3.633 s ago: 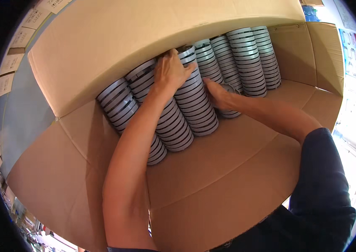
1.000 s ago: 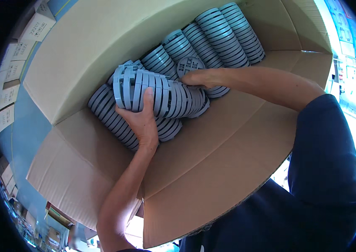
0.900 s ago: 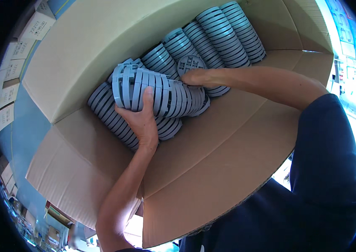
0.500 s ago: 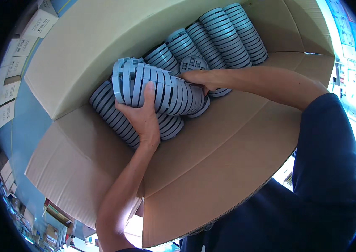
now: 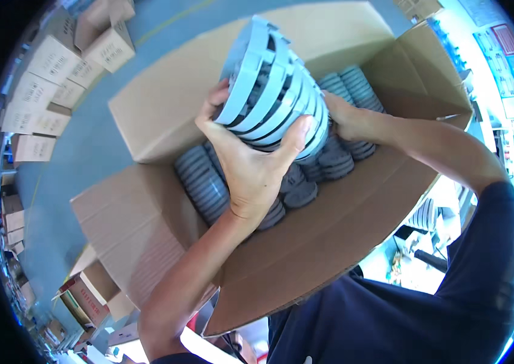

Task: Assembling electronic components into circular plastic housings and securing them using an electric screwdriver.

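Observation:
Between my hands is a stack of round grey plastic parts (image 5: 278, 91), nested in a column and tilted, lifted above a large open cardboard box (image 5: 311, 261). My left hand (image 5: 248, 161) wraps the near, wider end, thumb across the outer side and fingers round the rim. At the far end, my right hand (image 5: 345, 118) grips the stack; its fingertips are partly hidden behind it. More stacks of the same grey parts lie in the box, one at the left (image 5: 202, 185) and others at the right (image 5: 360, 88).
The box's flaps stand spread outward, with the left flap (image 5: 126, 224) beside my left forearm. Closed cartons (image 5: 45, 85) are piled on the blue-grey floor (image 5: 96, 133) at the left. An open carton (image 5: 90, 297) stands at the lower left.
Both hands have raised the stack out of the box, towards me and upward, and tilted it more steeply. The view has shifted, so more floor and cartons show.

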`<state>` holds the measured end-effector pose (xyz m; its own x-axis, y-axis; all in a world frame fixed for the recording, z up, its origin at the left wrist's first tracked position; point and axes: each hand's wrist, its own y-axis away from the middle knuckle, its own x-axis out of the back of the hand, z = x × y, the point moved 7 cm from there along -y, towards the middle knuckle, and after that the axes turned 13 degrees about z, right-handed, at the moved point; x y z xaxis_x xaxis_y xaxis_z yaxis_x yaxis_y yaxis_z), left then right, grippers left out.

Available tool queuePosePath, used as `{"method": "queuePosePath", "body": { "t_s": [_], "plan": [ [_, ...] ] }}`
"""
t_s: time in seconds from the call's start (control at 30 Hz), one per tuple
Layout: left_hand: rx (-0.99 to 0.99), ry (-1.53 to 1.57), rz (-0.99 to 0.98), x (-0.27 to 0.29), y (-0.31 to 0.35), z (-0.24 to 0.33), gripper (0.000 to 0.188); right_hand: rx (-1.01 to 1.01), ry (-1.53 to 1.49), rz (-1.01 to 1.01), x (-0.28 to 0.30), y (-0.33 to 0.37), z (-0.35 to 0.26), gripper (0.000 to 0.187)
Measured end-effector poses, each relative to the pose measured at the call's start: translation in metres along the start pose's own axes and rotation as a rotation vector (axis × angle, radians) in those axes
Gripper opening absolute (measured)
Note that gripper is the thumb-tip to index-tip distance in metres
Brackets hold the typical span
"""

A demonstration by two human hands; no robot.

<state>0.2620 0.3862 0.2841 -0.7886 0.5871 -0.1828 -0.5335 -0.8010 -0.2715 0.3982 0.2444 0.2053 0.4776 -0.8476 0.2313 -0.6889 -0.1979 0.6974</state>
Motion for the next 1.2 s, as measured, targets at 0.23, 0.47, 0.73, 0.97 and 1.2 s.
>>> {"method": "queuePosePath", "body": {
  "t_s": [0.23,0.47,0.73,0.97,1.2],
  "plan": [
    [-0.623,0.153,-0.277,-0.053,0.010,0.157,0.097,0.402,-0.433,0.044,0.087,0.092,-0.060,0.038],
    [-0.754,0.169,-0.589,-0.123,0.102,0.249,0.105,0.611,-0.779,0.146,0.188,0.243,0.001,0.040],
    [-0.423,0.302,-0.920,-0.153,0.207,0.182,0.114,0.330,-1.109,0.409,0.188,0.254,0.196,0.046],
    [-0.504,0.091,-1.022,-0.131,0.295,0.076,0.090,0.418,-1.587,0.108,0.128,0.119,0.352,0.054],
    [-0.341,-0.051,-1.220,-0.149,0.320,0.002,0.083,0.289,-1.943,0.332,0.120,0.013,0.463,0.051]
  ]
}}
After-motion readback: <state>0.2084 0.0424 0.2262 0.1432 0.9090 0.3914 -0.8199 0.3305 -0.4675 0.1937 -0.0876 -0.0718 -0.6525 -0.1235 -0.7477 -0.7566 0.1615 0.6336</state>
